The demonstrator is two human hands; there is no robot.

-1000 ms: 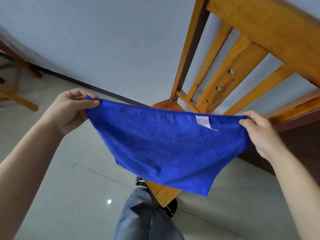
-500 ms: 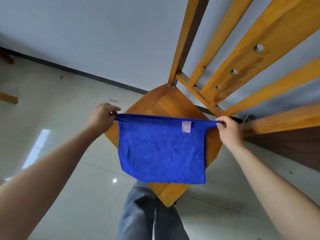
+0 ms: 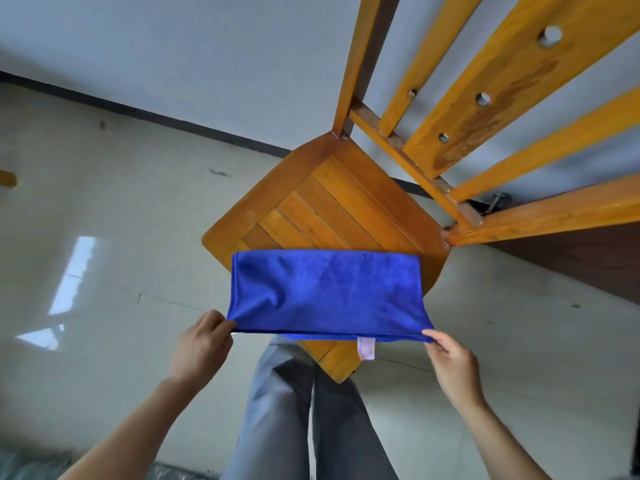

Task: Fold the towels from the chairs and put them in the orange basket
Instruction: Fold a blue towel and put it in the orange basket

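blue fuzzy towel (image 3: 325,292) folded rectangular on slatted wooden chair (image 3: 346,206), hands pinching corners.

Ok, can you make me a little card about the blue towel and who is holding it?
blue towel: lies on the wooden chair seat, looks folded double
left hand: pinches its near left corner
right hand: pinches its near right corner
tag: pale, hangs off the near edge
orange basket: not in view

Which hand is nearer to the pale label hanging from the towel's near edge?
Right. The right hand pinches a near corner of the blue towel just right of the label; the left hand pinches the opposite near corner, farther to the label's left.
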